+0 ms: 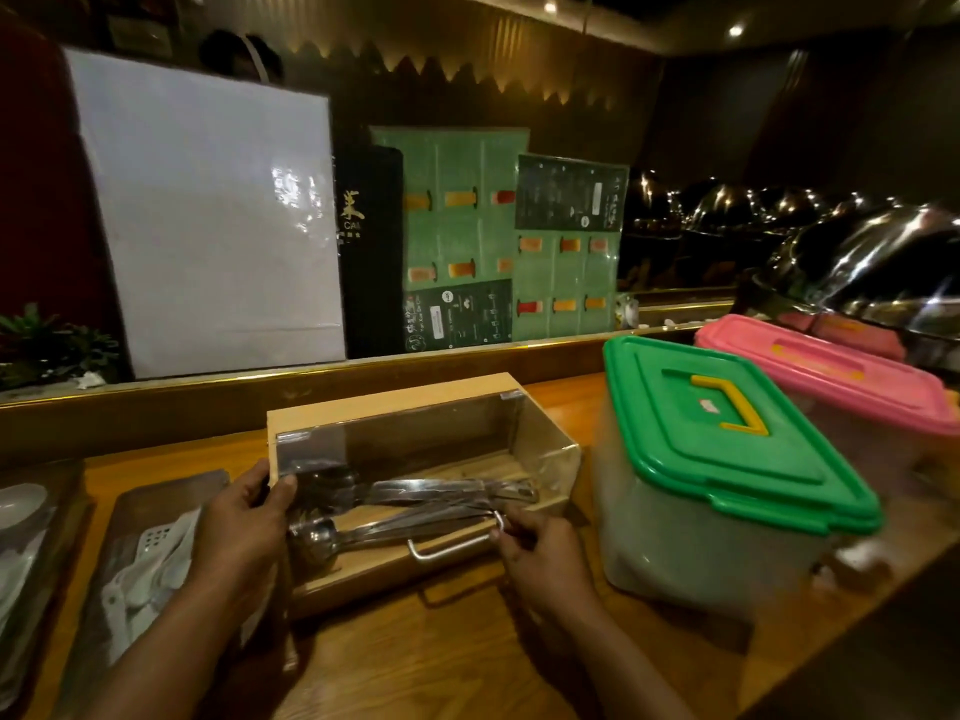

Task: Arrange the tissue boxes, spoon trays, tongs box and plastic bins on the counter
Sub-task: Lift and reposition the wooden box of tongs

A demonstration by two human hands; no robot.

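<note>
A wooden tongs box with a clear lid stands on the counter in front of me, with metal tongs and ladles inside. My left hand grips its left front corner. My right hand pinches the right end of the box's metal handle. To the right stands a clear plastic bin with a green lid, and behind it a bin with a pink lid. At the left lie two dark spoon trays holding white spoons. No tissue box is in view.
A raised wooden ledge runs behind the box, with a white board and green menu cards leaning on it. Shiny chafing-dish domes stand at the far right. A small plant is at the far left.
</note>
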